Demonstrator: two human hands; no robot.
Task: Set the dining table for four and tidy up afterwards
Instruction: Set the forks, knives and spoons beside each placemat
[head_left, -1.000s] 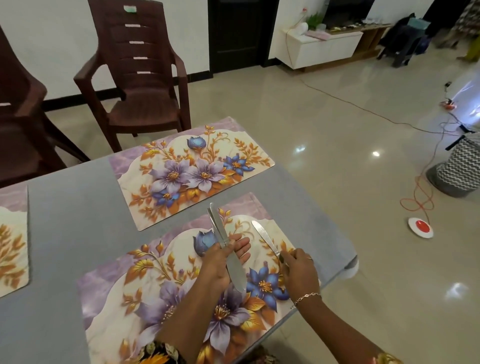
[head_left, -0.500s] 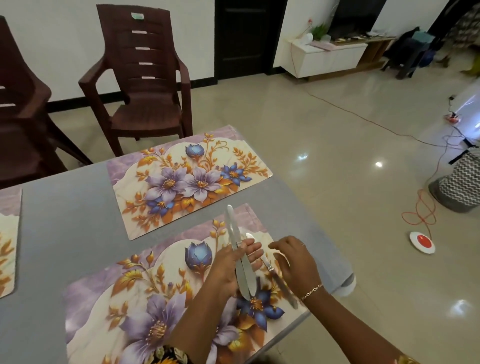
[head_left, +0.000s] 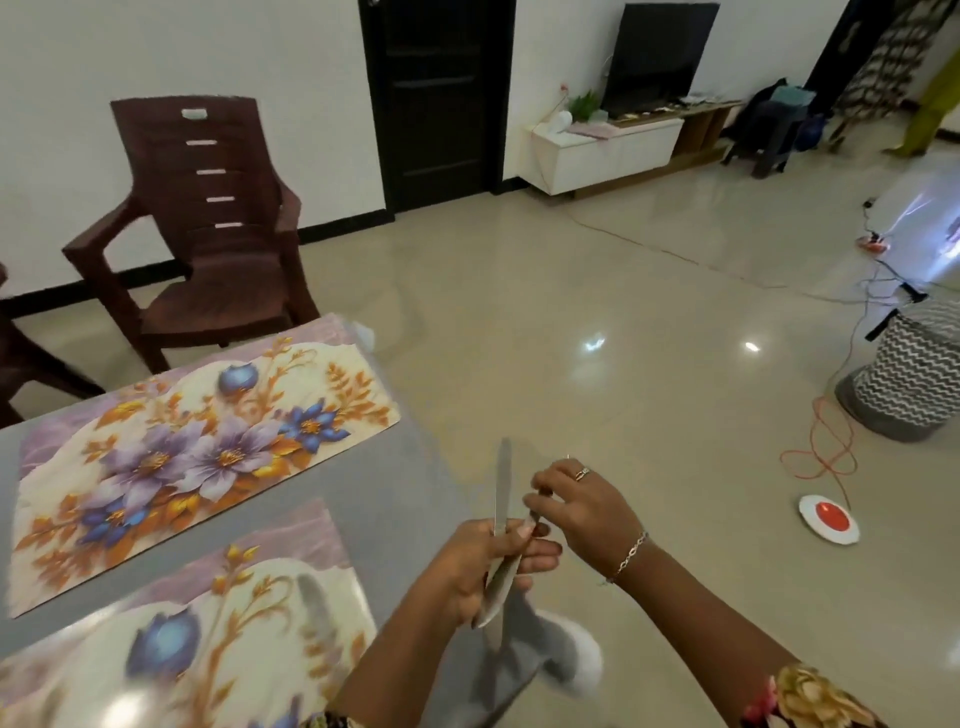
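Laying out the cutlery seemed the step in hand, an early part of setting four places. At the left, the far placemat (head_left: 208, 447) and the near placemat (head_left: 171, 644), both floral, lay on the grey tabletop (head_left: 363, 483). The near one was blurred and carried a grey streak (head_left: 314, 603) that might have been a knife set down there, though the blur left that unsure. Further right, over the tabletop's right edge, the left hand (head_left: 483, 571) was clenched round a small bunch of knives (head_left: 503, 483) at their middle, with one blade standing upright above the fist and the handles hanging below it. The knives looked slim, plain and silvery, probably smooth enough to slide against each other. Just beside it, the right hand (head_left: 589, 512) had its fingers curled and pinched what appeared to be the upper end of one knife in the bunch. The next move probably called for drawing that single knife free without loosening the rest, then carrying it to a placemat and laying it straight along one side.
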